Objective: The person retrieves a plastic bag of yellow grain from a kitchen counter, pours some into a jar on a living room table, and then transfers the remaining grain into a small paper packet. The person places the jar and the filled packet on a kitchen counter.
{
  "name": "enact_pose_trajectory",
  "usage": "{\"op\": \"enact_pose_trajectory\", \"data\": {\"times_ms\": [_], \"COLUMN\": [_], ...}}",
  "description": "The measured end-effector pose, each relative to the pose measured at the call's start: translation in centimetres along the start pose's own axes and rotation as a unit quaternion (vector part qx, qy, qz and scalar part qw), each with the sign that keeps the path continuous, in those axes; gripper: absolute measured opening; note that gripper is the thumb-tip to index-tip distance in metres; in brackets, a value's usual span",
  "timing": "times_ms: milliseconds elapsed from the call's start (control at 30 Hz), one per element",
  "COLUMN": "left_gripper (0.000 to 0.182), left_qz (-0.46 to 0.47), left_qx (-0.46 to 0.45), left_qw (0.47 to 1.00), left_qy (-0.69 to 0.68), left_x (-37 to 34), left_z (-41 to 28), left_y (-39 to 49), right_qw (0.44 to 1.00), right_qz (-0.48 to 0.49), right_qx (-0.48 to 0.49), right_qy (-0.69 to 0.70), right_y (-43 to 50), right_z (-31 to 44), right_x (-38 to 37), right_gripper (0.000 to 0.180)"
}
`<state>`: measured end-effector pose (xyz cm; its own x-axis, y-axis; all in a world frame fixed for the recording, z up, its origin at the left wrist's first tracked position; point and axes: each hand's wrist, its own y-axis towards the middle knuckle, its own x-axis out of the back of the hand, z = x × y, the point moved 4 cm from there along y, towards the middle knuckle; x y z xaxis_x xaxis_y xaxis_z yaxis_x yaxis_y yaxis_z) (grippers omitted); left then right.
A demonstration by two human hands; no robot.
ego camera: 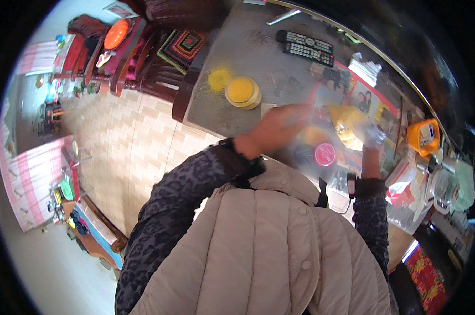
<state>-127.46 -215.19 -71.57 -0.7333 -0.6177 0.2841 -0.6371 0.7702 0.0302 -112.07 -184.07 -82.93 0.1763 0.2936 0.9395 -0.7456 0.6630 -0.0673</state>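
My left hand (279, 128) is over the near side of the grey table (253, 51). Motion blurs its fingers, so whether they hold anything is unclear. At the right, my right hand (372, 147) grips a clear plastic bag (348, 128) with something yellow inside; the plastic partly hides the fingers. A round pink lid (324, 154) lies between my hands, near the table's front edge. Left of my left hand stands a clear jar (243, 93), filled with yellow powder and without a lid. Beside the jar is a patch of spilled yellow powder (220, 78).
Two black remote controls (309, 48) lie farther back. Printed pictures (363, 98) cover part of the tabletop. At the right are an orange container (422, 137) and a clear lidded container (444, 189). Wooden seats (158, 78) adjoin the table's left side.
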Motion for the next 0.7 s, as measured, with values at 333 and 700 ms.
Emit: {"op": "enact_pose_trajectory", "data": {"times_ms": [333, 700], "left_gripper": [0.029, 0.029], "left_qz": [-0.32, -0.073], "left_qx": [0.21, 0.169], "left_qw": [0.922, 0.983], "left_qy": [-0.056, -0.019], "left_x": [15.5, 25.4], "left_z": [11.4, 16.0], "left_y": [-13.8, -13.3], "right_qw": [0.932, 0.967], "right_qz": [-0.141, -0.002], "right_qx": [0.24, 0.19], "right_qy": [0.231, 0.172], "right_y": [-8.5, -6.2], "right_z": [24.1, 38.0], "right_x": [5.7, -8.3], "right_gripper": [0.069, 0.09]}}
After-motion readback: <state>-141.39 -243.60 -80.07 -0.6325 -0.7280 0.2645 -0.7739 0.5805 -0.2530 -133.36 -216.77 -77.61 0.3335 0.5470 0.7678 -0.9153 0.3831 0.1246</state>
